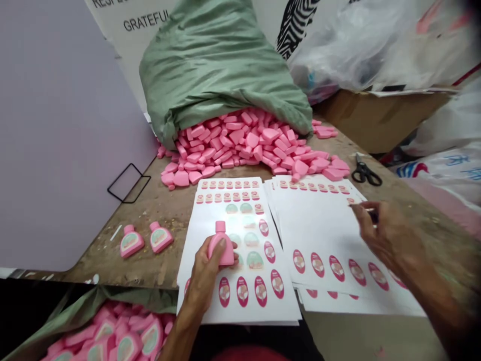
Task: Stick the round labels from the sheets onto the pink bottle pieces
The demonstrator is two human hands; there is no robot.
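The pink capped bottle [227,256] is clamped by the left hand [205,271], presumably for steadiness; closure of the right hand [379,230] cannot be determined.

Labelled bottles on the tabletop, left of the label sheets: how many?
2. The left bottle lies beside a white strip; the right bottle lies nearer the label sheets. None looks hidden there.

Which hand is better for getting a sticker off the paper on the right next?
Probably the right hand: it's over that paper, its fingers close to a small sticker, while the left hand holds a pink bottle.
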